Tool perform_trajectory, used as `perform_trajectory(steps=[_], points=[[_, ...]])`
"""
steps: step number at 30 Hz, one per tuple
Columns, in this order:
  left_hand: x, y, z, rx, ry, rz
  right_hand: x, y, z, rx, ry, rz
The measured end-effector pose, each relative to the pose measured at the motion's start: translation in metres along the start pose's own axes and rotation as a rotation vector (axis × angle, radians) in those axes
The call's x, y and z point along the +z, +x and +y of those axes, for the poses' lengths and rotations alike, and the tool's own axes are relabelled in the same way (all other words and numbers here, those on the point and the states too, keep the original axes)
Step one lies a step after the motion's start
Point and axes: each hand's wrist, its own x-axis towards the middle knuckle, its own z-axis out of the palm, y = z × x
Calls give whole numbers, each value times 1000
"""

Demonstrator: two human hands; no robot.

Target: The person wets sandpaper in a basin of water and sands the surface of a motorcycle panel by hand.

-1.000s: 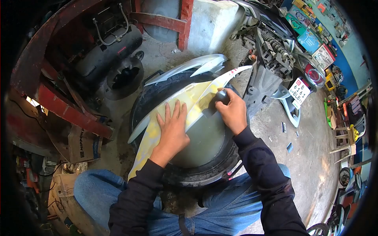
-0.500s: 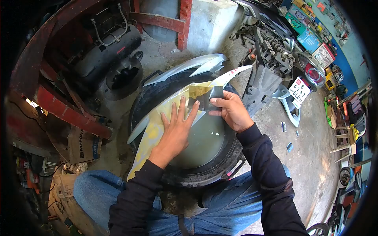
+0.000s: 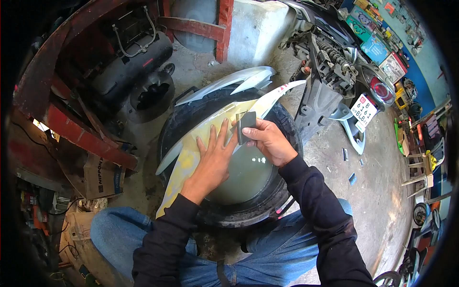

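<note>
A long panel (image 3: 186, 158) with yellow and pale grey patches lies slanted across a round black tub (image 3: 229, 217) of cloudy water (image 3: 239, 184). My left hand (image 3: 213, 158) rests on the panel with its fingers spread. In my right hand (image 3: 272, 142), a dark grey sheet (image 3: 247, 125), folded over, is pinched between thumb and fingers. The sheet is at the panel's lower edge, close to my left fingertips. Whether it presses on the panel cannot be made out. A second, silvery panel (image 3: 224, 82) lies over the tub's far rim.
A partly stripped motorcycle (image 3: 330, 67) stands at the upper right, close to the tub. A black compressor tank (image 3: 138, 62) is at the upper left, a cardboard box (image 3: 101, 176) at the left. Small blue scraps (image 3: 352, 179) lie on the floor.
The right hand has moved left and the dark sheet, seen spread half a second ago, is now folded over. The left hand's fingers have shifted slightly; the panels have stayed put.
</note>
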Motion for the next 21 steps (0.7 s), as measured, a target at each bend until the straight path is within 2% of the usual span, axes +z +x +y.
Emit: perform_trajectory(steps=[5,7,10,12,14,17,21], points=[[0,0,-1,0,6,4,4,0,-1,-107,-42,57],[-1,0,0,-4,-2,9,-3,2,-3,-227,-151,71],[-2,1,1,-20,-32,11,-9,0,-12,-239,-308,128],[-2,0,1,-15,-33,14,-3,-2,-13,-296,-297,144],[-2,0,1,-14,-34,11,4,-2,-14,-350,-262,291],[-2,0,1,-13,-32,10,-23,7,-9,-246,-267,232],[-3,1,2,-11,-28,1,-31,8,-11,-247,-295,231]])
